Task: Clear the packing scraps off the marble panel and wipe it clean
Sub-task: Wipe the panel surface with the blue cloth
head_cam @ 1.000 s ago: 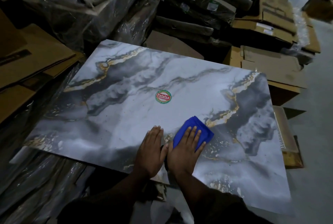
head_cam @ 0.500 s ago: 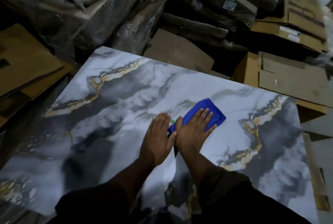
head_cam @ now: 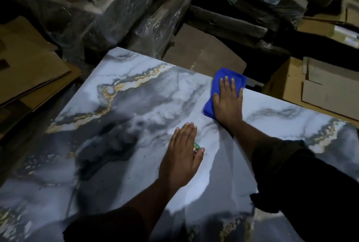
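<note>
A large marble panel (head_cam: 120, 117) with grey, white and gold veins lies flat in front of me. My right hand (head_cam: 228, 101) presses flat on a folded blue cloth (head_cam: 223, 74) at the panel's far edge; part of the cloth hangs past that edge. My left hand (head_cam: 180, 156) rests palm down on the panel's middle, fingers together, covering most of a round sticker (head_cam: 197, 146) of which only a green and yellow sliver shows. No loose scraps are visible on the panel.
Plastic-wrapped bundles (head_cam: 116, 8) are stacked behind the panel. Flattened cardboard (head_cam: 25, 74) lies to the left. A brown box (head_cam: 206, 55) sits just beyond the far edge, and open cartons (head_cam: 320, 86) stand at the right.
My right hand has slid the blue cloth away from me, from the panel's middle to its far edge. My left hand now lies over the sticker. The camera has leaned forward.
</note>
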A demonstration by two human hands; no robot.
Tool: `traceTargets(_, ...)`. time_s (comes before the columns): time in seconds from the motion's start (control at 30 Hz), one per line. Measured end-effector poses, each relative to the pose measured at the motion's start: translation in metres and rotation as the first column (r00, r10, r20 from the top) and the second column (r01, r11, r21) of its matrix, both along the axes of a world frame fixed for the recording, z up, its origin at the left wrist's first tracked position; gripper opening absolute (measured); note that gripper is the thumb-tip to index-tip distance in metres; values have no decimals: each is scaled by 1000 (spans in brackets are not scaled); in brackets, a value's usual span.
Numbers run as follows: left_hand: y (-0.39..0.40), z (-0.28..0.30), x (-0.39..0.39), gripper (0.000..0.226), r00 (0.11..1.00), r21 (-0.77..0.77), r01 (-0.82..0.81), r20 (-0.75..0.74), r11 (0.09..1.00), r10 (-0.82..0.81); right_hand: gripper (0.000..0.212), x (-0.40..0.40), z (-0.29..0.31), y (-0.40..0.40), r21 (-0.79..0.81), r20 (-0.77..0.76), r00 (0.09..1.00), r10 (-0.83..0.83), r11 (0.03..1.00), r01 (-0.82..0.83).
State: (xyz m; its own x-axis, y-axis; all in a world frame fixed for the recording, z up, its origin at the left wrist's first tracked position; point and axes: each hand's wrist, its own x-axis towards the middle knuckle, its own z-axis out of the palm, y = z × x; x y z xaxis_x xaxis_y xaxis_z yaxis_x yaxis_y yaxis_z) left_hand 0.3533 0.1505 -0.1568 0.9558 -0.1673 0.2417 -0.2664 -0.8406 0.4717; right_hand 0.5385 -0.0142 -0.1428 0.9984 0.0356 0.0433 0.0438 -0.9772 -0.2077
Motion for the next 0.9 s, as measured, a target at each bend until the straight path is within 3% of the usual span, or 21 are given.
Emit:
traceTargets(0.17, 1, 3, -2, 61, 999, -93, -24, 42, 995, 28, 71, -2, 5, -18, 19, -39, 883, 467, 884, -467)
traceTargets(0.27, 5, 4, -5, 65, 998, -152, -58, -3, 987, 58, 66, -26, 3, -16, -14, -27, 795, 606, 795, -606)
traceTargets(0.4, 17, 0, -27, 66, 999, -92, -34, -10, 995, 33, 62, -79, -2, -5, -29, 10, 689, 725, 689, -724)
traceTargets(0.5, 32, -2, -58, 63, 998, -130, -52, 13, 990, 54, 61, -127, -4, 3, -21, -1, 635, 773, 635, -772)
traceTargets(0.67, 66, -2, -120, 61, 998, -58, -9, 64, 998, 13, 61, -221, -1, 15, 13, 0, 624, 781, 624, -781)
traceTargets(0.9, 120, -7, -200, 61, 997, -18, 70, 29, 997, -70, 66, -360, 6, 51, 23, -9, 728, 686, 728, -685)
